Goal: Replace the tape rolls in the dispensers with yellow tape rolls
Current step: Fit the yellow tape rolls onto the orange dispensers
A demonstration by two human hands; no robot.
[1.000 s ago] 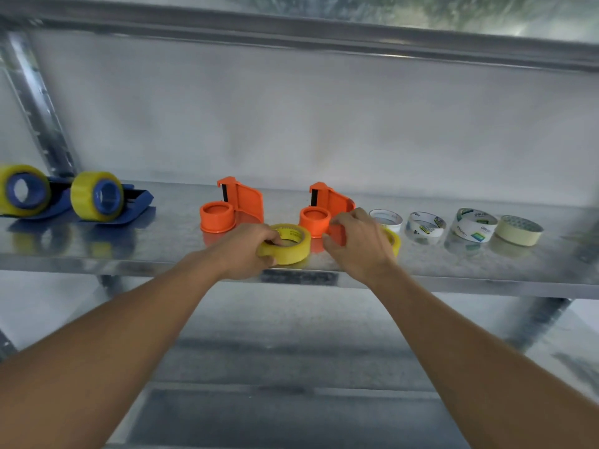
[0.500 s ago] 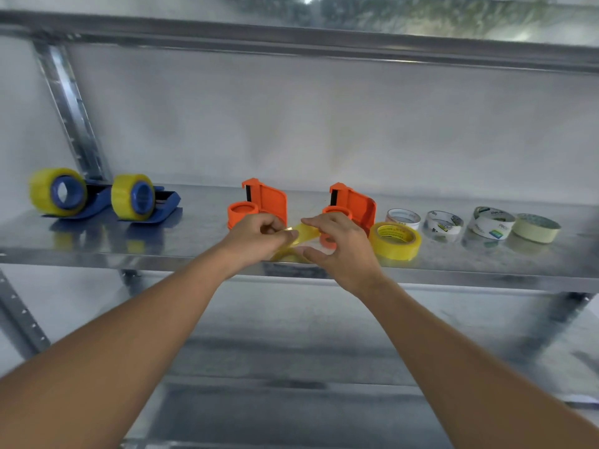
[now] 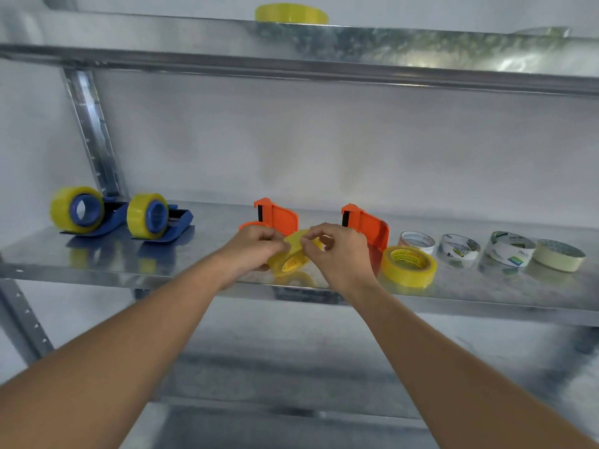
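Both hands hold one yellow tape roll [image 3: 293, 257], tilted just above the metal shelf [image 3: 210, 273]. My left hand [image 3: 256, 251] grips its left side and my right hand [image 3: 337, 254] pinches its top edge. Behind them stand two orange dispensers, the left one [image 3: 277, 215] and the right one [image 3: 366, 226], both partly hidden by my hands. A second yellow roll [image 3: 408, 265] lies flat to the right. At the far left, two blue dispensers [image 3: 111, 217] [image 3: 178, 220] carry yellow rolls.
White tape rolls [image 3: 416, 242] [image 3: 460, 247] [image 3: 510, 251] and a cream roll [image 3: 559, 254] lie in a row at the right of the shelf. Another yellow roll [image 3: 291, 13] sits on the upper shelf. A perforated upright [image 3: 94, 134] stands at the back left.
My left hand lifted the yellow roll off the shelf and tilted it. My right hand left the second yellow roll and came over to pinch the lifted one.
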